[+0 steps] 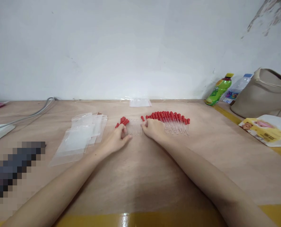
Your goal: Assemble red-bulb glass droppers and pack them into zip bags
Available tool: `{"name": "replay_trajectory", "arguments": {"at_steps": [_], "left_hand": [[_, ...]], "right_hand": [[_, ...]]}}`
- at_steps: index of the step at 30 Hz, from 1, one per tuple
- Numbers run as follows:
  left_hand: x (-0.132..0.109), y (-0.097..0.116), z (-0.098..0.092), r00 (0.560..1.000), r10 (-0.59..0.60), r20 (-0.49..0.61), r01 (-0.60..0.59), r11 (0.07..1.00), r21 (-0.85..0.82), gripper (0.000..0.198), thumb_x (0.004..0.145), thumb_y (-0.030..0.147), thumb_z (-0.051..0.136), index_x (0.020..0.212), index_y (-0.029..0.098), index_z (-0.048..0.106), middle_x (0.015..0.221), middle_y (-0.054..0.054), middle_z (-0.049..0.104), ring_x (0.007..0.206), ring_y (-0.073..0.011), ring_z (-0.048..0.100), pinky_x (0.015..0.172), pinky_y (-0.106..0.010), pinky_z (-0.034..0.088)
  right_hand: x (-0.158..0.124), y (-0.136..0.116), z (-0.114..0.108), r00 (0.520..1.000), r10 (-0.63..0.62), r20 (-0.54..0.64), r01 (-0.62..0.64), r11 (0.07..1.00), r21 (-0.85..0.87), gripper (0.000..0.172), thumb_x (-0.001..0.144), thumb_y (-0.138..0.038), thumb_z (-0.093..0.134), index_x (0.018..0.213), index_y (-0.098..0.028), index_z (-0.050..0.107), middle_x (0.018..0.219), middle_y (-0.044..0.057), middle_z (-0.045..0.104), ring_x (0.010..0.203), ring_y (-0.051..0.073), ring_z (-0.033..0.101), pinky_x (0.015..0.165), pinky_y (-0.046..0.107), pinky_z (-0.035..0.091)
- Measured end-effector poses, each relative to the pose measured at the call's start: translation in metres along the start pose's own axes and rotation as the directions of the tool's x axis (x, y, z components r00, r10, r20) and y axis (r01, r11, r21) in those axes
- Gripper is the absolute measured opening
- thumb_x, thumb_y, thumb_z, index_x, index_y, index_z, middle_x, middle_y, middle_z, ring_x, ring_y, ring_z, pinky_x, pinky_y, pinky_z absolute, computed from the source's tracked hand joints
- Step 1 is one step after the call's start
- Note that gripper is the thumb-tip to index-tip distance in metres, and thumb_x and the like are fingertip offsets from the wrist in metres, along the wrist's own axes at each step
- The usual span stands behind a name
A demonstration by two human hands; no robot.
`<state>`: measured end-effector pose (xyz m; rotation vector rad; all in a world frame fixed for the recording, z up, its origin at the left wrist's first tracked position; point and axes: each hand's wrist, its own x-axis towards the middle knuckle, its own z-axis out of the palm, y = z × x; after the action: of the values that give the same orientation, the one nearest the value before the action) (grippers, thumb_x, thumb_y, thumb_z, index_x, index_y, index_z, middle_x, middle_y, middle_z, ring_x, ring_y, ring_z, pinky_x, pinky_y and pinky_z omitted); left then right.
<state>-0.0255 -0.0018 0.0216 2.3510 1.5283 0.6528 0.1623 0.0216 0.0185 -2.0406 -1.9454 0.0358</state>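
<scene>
- The wooden table (140, 176) fills my view. Its far edge meets the white wall, and a yellow tape strip (140, 219) runs along its near edge. The widest bare stretch lies between my two forearms and the tape.
- A beige bag (263, 93) sits at the far right, with a snack packet (263, 130) just in front of it. They hem in that side, well apart from the hands.
- A stack of clear bags (80, 138) lies fanned out left of my left hand, near but not touching it.
- The long row of droppers (173, 121), with red bulbs toward the wall and glass tips toward me, runs rightward from my right hand. There is open wood beyond its right end.
- My left hand (118, 138) has its fingers curled around a small bunch of droppers (123, 121), whose bulbs poke out above the knuckles.
- My right hand (153, 128) rests on the left end of the long row with its fingers folded down. I cannot tell whether they pinch a dropper.
- A green bottle (219, 88) and a water bottle (237, 86) lean by the wall at the right.
- A grey cable (31, 115) trails along the far left edge.
</scene>
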Motion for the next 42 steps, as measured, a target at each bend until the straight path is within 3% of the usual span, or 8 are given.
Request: {"name": "replay_trajectory", "arguments": {"at_steps": [3, 6, 12, 20, 24, 30, 34, 42], "left_hand": [[0.008, -0.015, -0.024, 0.977, -0.212, 0.000, 0.206, 0.949, 0.241, 0.034, 0.069, 0.050, 0.054, 0.083, 0.019, 0.051, 0.073, -0.005, 0.060, 0.064, -0.0218, 0.055, 0.052, -0.027, 0.034], [0.013, -0.025, -0.035, 0.951, -0.306, 0.048, 0.278, 0.911, 0.306, 0.041, 0.065, 0.055, 0.055, 0.084, 0.019, 0.056, 0.078, -0.008, 0.063, 0.072, -0.0256, 0.058, 0.053, -0.027, 0.036], [0.016, -0.032, -0.032, 0.933, -0.318, 0.169, 0.267, 0.926, 0.268, 0.030, 0.067, 0.050, 0.052, 0.070, 0.022, 0.064, 0.070, -0.004, 0.066, 0.065, -0.0216, 0.060, 0.051, -0.025, 0.037], [0.017, -0.039, -0.036, 0.939, -0.336, 0.074, 0.298, 0.901, 0.314, 0.029, 0.071, 0.037, 0.053, 0.092, 0.018, 0.057, 0.081, -0.007, 0.067, 0.076, -0.0243, 0.061, 0.057, -0.026, 0.039], [0.012, -0.017, -0.030, 0.981, -0.189, -0.049, 0.195, 0.957, 0.214, 0.030, 0.078, 0.034, 0.049, 0.102, 0.017, 0.054, 0.084, -0.007, 0.063, 0.078, -0.0225, 0.058, 0.063, -0.028, 0.040], [-0.006, 0.018, 0.019, 0.979, 0.149, -0.140, -0.165, 0.980, -0.111, 0.025, 0.081, 0.036, 0.050, 0.078, 0.014, 0.060, 0.080, -0.005, 0.055, 0.073, -0.0159, 0.054, 0.064, -0.027, 0.043], [-0.011, 0.021, 0.041, 0.977, 0.179, -0.114, -0.200, 0.956, -0.213, 0.023, 0.080, 0.037, 0.053, 0.080, 0.015, 0.061, 0.076, -0.003, 0.056, 0.067, -0.0137, 0.052, 0.061, -0.026, 0.043], [-0.008, 0.014, 0.042, 0.976, 0.189, -0.111, -0.215, 0.928, -0.305, 0.024, 0.080, 0.037, 0.054, 0.083, 0.015, 0.062, 0.078, -0.004, 0.059, 0.067, -0.0129, 0.054, 0.060, -0.024, 0.043]], "right_hand": [[0.002, -0.009, 0.003, 0.999, 0.010, 0.042, -0.010, 1.000, 0.009, 0.030, 0.080, -0.037, 0.043, 0.088, -0.017, 0.064, 0.086, 0.011, 0.066, 0.084, 0.025, 0.061, 0.068, 0.034, 0.044], [0.005, -0.015, 0.004, 0.997, 0.034, 0.073, -0.034, 0.999, 0.007, 0.028, 0.078, -0.031, 0.044, 0.087, -0.015, 0.065, 0.087, 0.014, 0.066, 0.084, 0.026, 0.061, 0.067, 0.034, 0.044], [0.009, -0.020, 0.004, 0.989, 0.053, 0.140, -0.059, 0.998, 0.038, 0.029, 0.077, -0.028, 0.044, 0.092, -0.014, 0.065, 0.090, 0.015, 0.066, 0.087, 0.027, 0.061, 0.067, 0.034, 0.044], [0.003, -0.011, 0.000, 0.998, 0.020, 0.064, -0.029, 0.990, 0.139, 0.031, 0.084, -0.031, 0.034, 0.093, -0.012, 0.057, 0.089, 0.016, 0.064, 0.083, 0.027, 0.060, 0.066, 0.034, 0.043], [-0.012, 0.017, 0.006, 0.971, -0.187, -0.148, 0.226, 0.922, 0.316, 0.020, 0.087, -0.027, 0.034, 0.093, -0.013, 0.047, 0.081, 0.011, 0.062, 0.070, 0.020, 0.059, 0.061, 0.029, 0.042], [-0.049, 0.057, 0.017, 0.791, -0.473, -0.388, 0.595, 0.742, 0.309, 0.018, 0.086, -0.025, 0.040, 0.097, -0.017, 0.052, 0.086, 0.008, 0.062, 0.081, 0.018, 0.058, 0.072, 0.030, 0.044], [-0.065, 0.059, 0.005, 0.745, -0.553, -0.373, 0.657, 0.706, 0.266, 0.019, 0.086, -0.024, 0.041, 0.096, -0.018, 0.056, 0.080, 0.005, 0.062, 0.073, 0.015, 0.056, 0.068, 0.027, 0.044], [-0.066, 0.058, 0.004, 0.725, -0.611, -0.318, 0.685, 0.685, 0.248, 0.018, 0.086, -0.024, 0.042, 0.094, -0.017, 0.057, 0.076, 0.003, 0.062, 0.065, 0.013, 0.053, 0.065, 0.027, 0.038]]}}
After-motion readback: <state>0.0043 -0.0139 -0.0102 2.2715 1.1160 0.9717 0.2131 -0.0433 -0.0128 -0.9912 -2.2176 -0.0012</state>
